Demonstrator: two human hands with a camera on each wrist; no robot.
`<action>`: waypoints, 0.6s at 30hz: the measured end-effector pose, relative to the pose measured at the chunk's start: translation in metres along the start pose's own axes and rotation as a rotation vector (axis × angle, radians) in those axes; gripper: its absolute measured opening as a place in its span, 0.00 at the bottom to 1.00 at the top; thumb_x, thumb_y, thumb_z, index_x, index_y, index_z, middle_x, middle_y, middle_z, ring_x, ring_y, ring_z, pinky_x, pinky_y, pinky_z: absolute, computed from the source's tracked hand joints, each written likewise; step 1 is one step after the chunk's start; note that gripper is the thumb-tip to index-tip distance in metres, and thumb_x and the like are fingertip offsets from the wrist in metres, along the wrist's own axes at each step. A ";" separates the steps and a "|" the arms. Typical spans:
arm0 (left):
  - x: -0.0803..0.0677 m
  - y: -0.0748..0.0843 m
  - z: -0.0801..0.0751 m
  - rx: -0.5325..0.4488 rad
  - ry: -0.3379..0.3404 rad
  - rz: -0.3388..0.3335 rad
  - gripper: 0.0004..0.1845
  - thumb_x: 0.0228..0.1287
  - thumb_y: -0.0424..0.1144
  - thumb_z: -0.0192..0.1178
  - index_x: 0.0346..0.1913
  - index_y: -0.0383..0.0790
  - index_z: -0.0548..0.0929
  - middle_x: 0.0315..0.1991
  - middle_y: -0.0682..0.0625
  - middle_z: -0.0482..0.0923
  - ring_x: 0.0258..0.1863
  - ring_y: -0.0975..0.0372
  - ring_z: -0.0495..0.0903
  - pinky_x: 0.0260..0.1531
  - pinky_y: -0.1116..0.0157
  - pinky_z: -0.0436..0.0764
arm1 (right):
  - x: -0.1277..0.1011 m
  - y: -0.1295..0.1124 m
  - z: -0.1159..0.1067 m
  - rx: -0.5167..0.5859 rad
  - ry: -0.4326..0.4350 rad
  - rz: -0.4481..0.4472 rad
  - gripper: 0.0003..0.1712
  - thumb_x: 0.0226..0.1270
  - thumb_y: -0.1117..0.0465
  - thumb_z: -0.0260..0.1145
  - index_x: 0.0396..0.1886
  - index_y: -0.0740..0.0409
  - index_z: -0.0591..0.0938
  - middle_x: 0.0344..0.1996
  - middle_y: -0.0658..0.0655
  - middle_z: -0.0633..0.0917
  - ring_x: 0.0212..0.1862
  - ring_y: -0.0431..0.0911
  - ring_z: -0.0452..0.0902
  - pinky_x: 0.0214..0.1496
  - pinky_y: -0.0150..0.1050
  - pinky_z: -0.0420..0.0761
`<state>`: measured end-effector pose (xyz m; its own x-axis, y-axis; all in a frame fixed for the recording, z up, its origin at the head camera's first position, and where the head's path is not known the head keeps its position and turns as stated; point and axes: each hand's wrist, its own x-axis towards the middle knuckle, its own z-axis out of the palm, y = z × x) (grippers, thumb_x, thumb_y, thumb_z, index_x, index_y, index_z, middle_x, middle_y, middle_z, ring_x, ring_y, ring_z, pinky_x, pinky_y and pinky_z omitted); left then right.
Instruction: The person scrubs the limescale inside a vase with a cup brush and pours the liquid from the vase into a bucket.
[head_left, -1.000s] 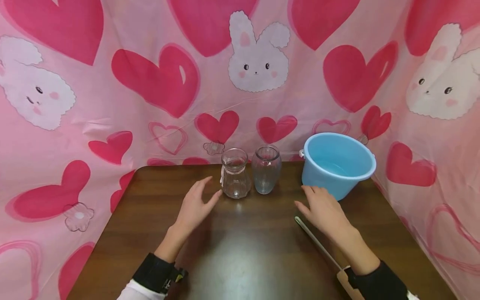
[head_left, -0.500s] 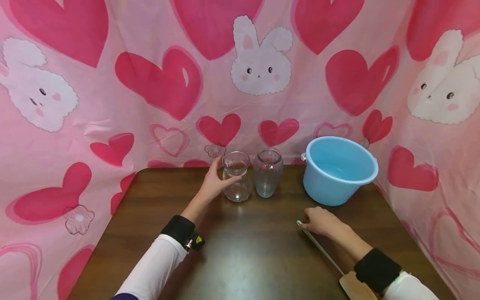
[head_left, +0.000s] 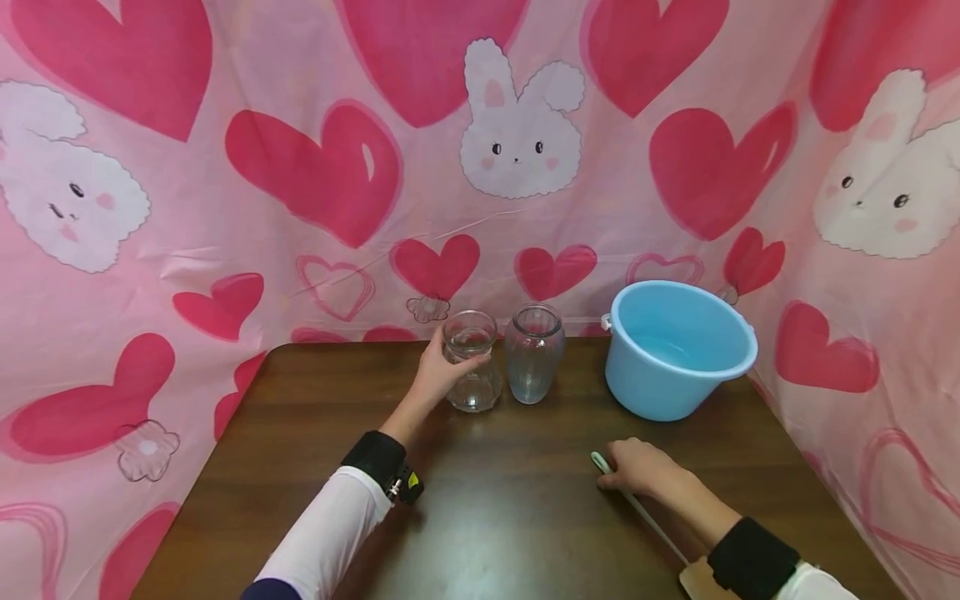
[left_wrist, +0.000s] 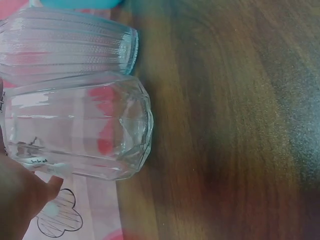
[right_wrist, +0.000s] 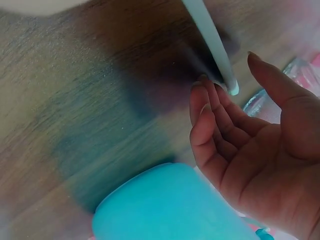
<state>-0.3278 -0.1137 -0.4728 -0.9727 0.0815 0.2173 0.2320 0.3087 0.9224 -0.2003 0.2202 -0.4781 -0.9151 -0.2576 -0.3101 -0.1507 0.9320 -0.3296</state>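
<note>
Two hands at work in head view: left hand [head_left: 437,372] grips the faceted glass jar [head_left: 472,367] at the bench's [head_left: 315,433] far edge, just beside a ribbed glass vase [head_left: 533,354]; blue bucket [head_left: 675,350] further right. Right hand [head_left: 637,467], fingers curled, rests at the tip of a thin white stick [head_left: 637,508].

Left wrist: jar [left_wrist: 80,125] touching vase [left_wrist: 65,42], thumb [left_wrist: 25,195] against the jar.

Right wrist: fingers [right_wrist: 210,125] loosely curled at stick tip [right_wrist: 215,50]; can't tell if gripped. Bucket [right_wrist: 165,205] near.
</note>
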 end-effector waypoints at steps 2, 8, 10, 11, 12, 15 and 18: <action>0.000 -0.001 0.000 0.004 -0.004 0.000 0.49 0.56 0.49 0.80 0.76 0.43 0.64 0.69 0.43 0.73 0.72 0.49 0.69 0.72 0.45 0.68 | 0.003 0.005 0.002 0.007 -0.004 -0.013 0.20 0.60 0.56 0.79 0.23 0.55 0.75 0.19 0.50 0.74 0.23 0.43 0.69 0.26 0.37 0.68; 0.000 -0.003 0.001 0.019 -0.006 0.002 0.49 0.56 0.48 0.79 0.76 0.41 0.65 0.69 0.41 0.73 0.73 0.48 0.69 0.72 0.44 0.67 | 0.019 0.034 0.017 -0.027 -0.007 -0.083 0.19 0.62 0.51 0.78 0.26 0.53 0.77 0.20 0.48 0.74 0.22 0.41 0.69 0.25 0.38 0.71; 0.000 -0.004 0.002 0.026 -0.004 0.005 0.48 0.56 0.47 0.79 0.75 0.39 0.66 0.69 0.41 0.74 0.72 0.47 0.69 0.72 0.44 0.67 | 0.016 0.032 0.016 -0.015 -0.003 -0.068 0.19 0.62 0.51 0.78 0.26 0.52 0.77 0.20 0.48 0.75 0.22 0.42 0.70 0.25 0.38 0.71; 0.000 -0.005 0.002 0.035 0.000 0.005 0.47 0.56 0.47 0.79 0.75 0.39 0.66 0.68 0.41 0.74 0.72 0.47 0.70 0.72 0.44 0.68 | 0.012 0.026 0.012 -0.002 0.002 -0.052 0.19 0.61 0.51 0.79 0.26 0.53 0.77 0.20 0.49 0.75 0.23 0.42 0.70 0.25 0.38 0.71; -0.001 -0.005 0.002 0.039 0.002 0.008 0.46 0.56 0.47 0.79 0.74 0.39 0.67 0.68 0.40 0.75 0.71 0.47 0.70 0.72 0.44 0.68 | 0.008 0.022 0.009 -0.008 0.012 -0.040 0.19 0.61 0.52 0.79 0.26 0.53 0.77 0.20 0.49 0.75 0.23 0.42 0.70 0.25 0.38 0.72; -0.002 -0.003 0.001 0.041 0.002 0.006 0.45 0.56 0.46 0.79 0.73 0.40 0.68 0.67 0.41 0.75 0.71 0.47 0.71 0.71 0.44 0.68 | -0.003 0.007 -0.001 -0.013 0.041 -0.009 0.18 0.61 0.53 0.79 0.26 0.54 0.77 0.21 0.49 0.76 0.24 0.43 0.71 0.26 0.38 0.72; -0.006 -0.002 0.000 0.043 -0.001 0.005 0.44 0.56 0.46 0.79 0.72 0.42 0.69 0.66 0.41 0.76 0.70 0.48 0.71 0.71 0.43 0.69 | -0.007 0.002 -0.004 -0.035 0.066 -0.004 0.18 0.61 0.54 0.78 0.27 0.54 0.77 0.21 0.49 0.75 0.25 0.43 0.71 0.27 0.38 0.72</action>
<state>-0.3229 -0.1153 -0.4762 -0.9716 0.0843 0.2210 0.2366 0.3486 0.9069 -0.1952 0.2249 -0.4732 -0.9371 -0.2450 -0.2485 -0.1662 0.9396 -0.2993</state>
